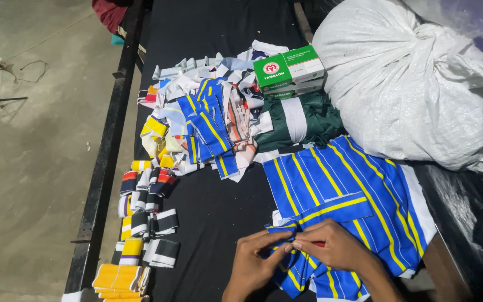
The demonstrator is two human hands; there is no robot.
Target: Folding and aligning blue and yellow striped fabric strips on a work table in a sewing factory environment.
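At the near edge of the table: blue fabric with yellow stripes, spread flat on the black table, a folded strip of the same cloth lying across it.
Left hand: left hand pinched together on the near hem of the striped fabric, thumb and forefinger closed on a small fold.
Right hand: right hand closed too, fingertips meeting the left at the same fold; something small and red shows under the fingers, too hidden to tell what.
Doing it well, as a judgement: best to keep both pinches close together and the cloth taut between them, stripes lined up, rest of the piece lying flat so nothing drags off the edge.
Just beyond: dark green garment with a white band, touching the far edge of the blue piece.
Behind that: green and white boxes, stacked, resting on the green garment's far side.
Far right: large white sack, knotted at the top, pressing against the striped fabric.
Centre left: heap of mixed fabric scraps, blue, yellow, white and red.
Left edge: rows of small folded striped bands, yellow stack nearest.
Beyond the table: bare concrete floor.
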